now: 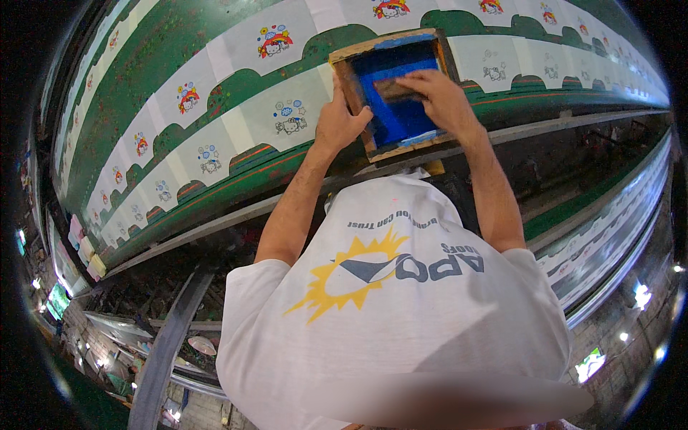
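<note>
A wooden screen-printing frame (387, 43) lies on the green printing table, its mesh covered in deep blue ink (394, 123). My left hand (340, 122) grips the frame's left bar, thumb on the inner side and fingers along the outside. Inside the frame, my right hand (441, 100) is closed round a squeegee (393, 89), which is slightly blurred and rests over the inked mesh. Left of the frame lies a white cut piece (290, 118) printed with black outlines and blue clouds. What lies beneath the frame is hidden.
The long green table (161, 64) curves away to both sides, bearing rows of white pieces; the farther row has coloured rainbow prints (274, 41). A rail (215, 218) runs along its near edge. Another table with white pieces (609, 236) stands at the right.
</note>
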The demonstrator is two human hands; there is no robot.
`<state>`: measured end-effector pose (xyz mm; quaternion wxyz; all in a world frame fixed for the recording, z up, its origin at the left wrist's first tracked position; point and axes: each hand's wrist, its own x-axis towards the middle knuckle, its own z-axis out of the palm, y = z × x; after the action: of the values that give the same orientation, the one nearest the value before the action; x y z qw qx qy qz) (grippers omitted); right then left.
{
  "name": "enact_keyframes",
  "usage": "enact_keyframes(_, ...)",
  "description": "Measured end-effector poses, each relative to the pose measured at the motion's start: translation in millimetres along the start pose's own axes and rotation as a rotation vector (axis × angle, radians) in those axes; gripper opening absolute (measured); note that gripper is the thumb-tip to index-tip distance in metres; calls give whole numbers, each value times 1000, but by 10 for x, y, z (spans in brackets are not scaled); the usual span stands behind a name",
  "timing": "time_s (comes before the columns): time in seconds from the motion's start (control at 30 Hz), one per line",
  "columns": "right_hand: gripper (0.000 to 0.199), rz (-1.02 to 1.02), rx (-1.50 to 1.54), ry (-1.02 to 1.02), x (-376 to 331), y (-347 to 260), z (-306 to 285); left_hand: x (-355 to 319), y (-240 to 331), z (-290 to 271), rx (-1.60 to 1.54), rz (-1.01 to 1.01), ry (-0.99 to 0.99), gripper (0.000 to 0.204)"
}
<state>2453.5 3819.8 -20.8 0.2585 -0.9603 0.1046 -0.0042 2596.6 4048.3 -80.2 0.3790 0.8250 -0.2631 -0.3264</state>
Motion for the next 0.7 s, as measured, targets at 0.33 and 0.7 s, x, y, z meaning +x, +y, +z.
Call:
enact_keyframes(0.33, 46, 3, 101, 68, -691, -8, -131, 6, 244, 165, 89, 128, 89, 119)
enact_keyframes(0.7, 42, 10, 28, 123, -1257, 1618, -1033, 643, 1420, 1675, 35, 135, 86, 118)
